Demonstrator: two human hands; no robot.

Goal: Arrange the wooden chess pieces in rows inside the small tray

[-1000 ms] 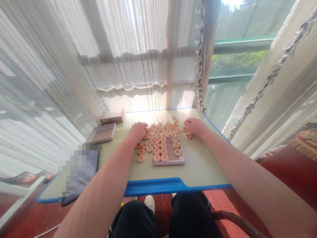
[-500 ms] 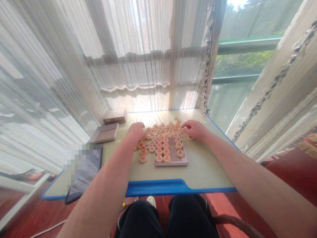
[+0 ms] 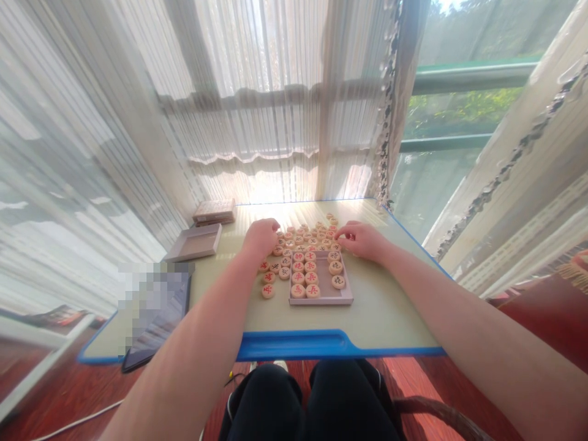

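Note:
Round wooden Chinese chess pieces (image 3: pixel 313 241) with red or black characters lie in a loose cluster on the table. A shallow open box (image 3: pixel 327 299) in front of them holds two columns of red pieces (image 3: pixel 298 267) at its left and a column of black pieces (image 3: pixel 335 267) at its right. My left hand (image 3: pixel 263 237) is at the cluster's left edge, its fingertips mostly hidden beside the pieces. At the cluster's right edge my right hand (image 3: pixel 362 240) has bent fingers, with thumb and forefinger apart near the outer pieces. I see no piece gripped in it.
An empty box lid or tray (image 3: pixel 195 242) and a stacked box (image 3: pixel 214 211) stand at the back left. A tablet (image 3: pixel 160 318) lies at the left edge. The table has a blue rim (image 3: pixel 294 346), and sheer curtains (image 3: pixel 275 122) hang behind it.
The view has shifted slightly. My right hand has moved a little inward against the cluster, and the piece that showed beneath it is no longer visible. The boxed pieces look unchanged.

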